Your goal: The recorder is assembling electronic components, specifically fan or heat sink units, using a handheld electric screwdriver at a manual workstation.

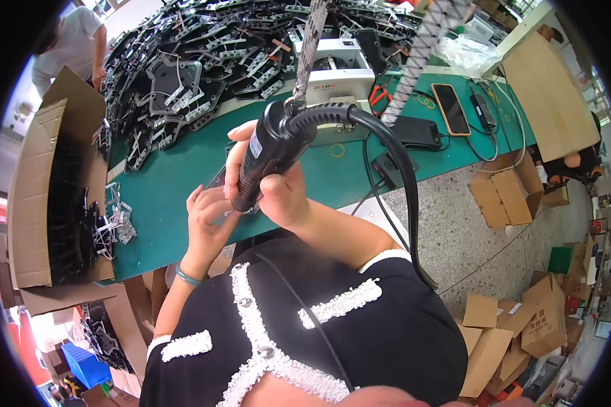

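A black electric screwdriver [268,149] hangs tilted over the front of the green table [159,224], its thick cable arching to the right. My right hand [288,197] is wrapped round its grip, fingers on the far left side and thumb nearer me. Just left of the driver's lower end is my left hand [207,217], fingers bent and close together against a small dark part with bits of metal [217,180]. Most of that part is hidden behind the fingers and the driver, and so is the driver's tip.
Black frames with metal brackets [204,68] are heaped across the back. A white screw feeder [336,74] stands behind the driver. Rightward lie a phone [450,108] and a black power adapter [482,112]. An open carton [41,203] stands left, near loose metal brackets [120,217]. A person [71,44] is far left.
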### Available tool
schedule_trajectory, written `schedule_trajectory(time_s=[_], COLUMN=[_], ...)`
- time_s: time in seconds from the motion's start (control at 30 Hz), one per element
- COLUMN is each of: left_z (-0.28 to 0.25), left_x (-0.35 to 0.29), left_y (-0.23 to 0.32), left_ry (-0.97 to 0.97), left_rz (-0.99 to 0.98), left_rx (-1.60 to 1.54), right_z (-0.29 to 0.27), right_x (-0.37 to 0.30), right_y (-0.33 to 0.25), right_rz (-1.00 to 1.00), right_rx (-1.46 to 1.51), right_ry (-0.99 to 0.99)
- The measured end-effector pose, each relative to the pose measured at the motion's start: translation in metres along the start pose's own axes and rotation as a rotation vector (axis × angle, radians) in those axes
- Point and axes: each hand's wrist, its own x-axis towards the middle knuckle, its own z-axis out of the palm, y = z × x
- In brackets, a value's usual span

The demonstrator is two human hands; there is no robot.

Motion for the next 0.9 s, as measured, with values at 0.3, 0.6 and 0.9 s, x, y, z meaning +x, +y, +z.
schedule_trajectory(time_s=[0.3,0.6,0.9], left_z=[-0.002,-0.008,0.011], left_x=[-0.006,0.003,-0.023], left_y=[0.001,-0.027,-0.045], left_ry=[0.102,-0.057,-0.036], left_rz=[0.017,0.052,-0.049], left_rx=[0.023,-0.098,0.078], right_z=[0.009,0.013,0.005], right_x=[-0.001,0.004,0.009], right_y=[0.005,0.016,0.014], right_rz=[0.03,0.062,0.089], right_rx=[-0.048,-0.056,-0.112], right_ry=[-0.039,-0.012,0.051])
